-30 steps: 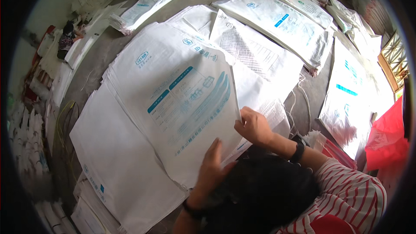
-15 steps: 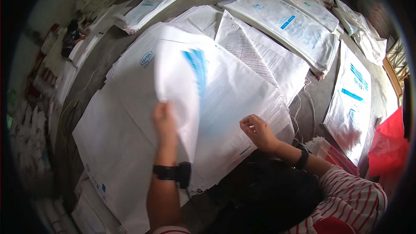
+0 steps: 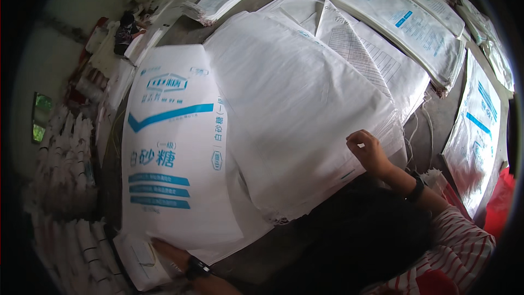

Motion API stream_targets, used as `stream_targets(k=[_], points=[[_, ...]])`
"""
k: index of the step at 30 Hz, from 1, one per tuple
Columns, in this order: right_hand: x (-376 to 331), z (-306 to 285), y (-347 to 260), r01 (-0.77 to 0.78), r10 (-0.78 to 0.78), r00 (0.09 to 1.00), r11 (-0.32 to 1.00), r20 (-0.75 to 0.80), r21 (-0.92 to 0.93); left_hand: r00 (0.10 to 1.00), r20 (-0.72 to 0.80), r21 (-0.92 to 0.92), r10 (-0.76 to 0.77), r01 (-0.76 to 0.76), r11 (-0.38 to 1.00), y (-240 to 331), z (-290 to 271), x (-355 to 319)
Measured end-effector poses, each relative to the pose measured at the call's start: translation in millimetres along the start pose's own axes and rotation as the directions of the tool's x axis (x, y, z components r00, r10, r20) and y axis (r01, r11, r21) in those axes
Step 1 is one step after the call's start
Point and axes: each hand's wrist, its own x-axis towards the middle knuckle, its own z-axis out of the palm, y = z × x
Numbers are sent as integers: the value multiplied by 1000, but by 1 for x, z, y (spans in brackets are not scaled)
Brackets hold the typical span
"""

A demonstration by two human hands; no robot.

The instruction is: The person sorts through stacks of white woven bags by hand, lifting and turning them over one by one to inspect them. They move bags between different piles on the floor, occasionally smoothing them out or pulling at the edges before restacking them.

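A white woven sack (image 3: 174, 147) with blue print lies face up on the left pile. My left hand (image 3: 166, 250), with a dark watch on the wrist, grips its near edge, the fingers partly tucked under it. To the right lies a thick stack of plain white sacks (image 3: 295, 109). My right hand (image 3: 368, 150), also with a dark wristband, rests with curled fingers on that stack's near right corner, pinching the top sack's edge. My striped sleeve shows at the lower right.
More stacks of blue-printed sacks lie at the back right (image 3: 415, 22) and along the right (image 3: 475, 136). A red object (image 3: 499, 207) sits at the right rim. Bundled white sacks (image 3: 60, 186) line the left side. Grey floor (image 3: 431, 125) shows between piles.
My left hand has swung the top sack up off the right stack and turned it over to the left, where it now lies printed side up. My right hand stayed at the stack's corner.
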Motion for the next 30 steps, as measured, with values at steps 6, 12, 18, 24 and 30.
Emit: stream_targets(k=[6,12,18,24,30], points=[[0,11,-14,21,-18,996,999,87,-43,988,66,510,-142,89,855,-69,-25,-100],[-2,15,-3,-76,78,993,997,90,-24,931,7,549,-365,301,779,-79,3,-177],[-3,20,-7,-84,85,992,996,97,-10,634,-7,-99,-773,769,632,-164,16,-245],[-2,12,-3,-103,107,990,994,96,-41,659,-41,-273,-751,716,643,-163,31,-249],[-2,16,2,-104,103,989,995,102,3,406,-37,-199,-913,892,405,-141,31,-231]])
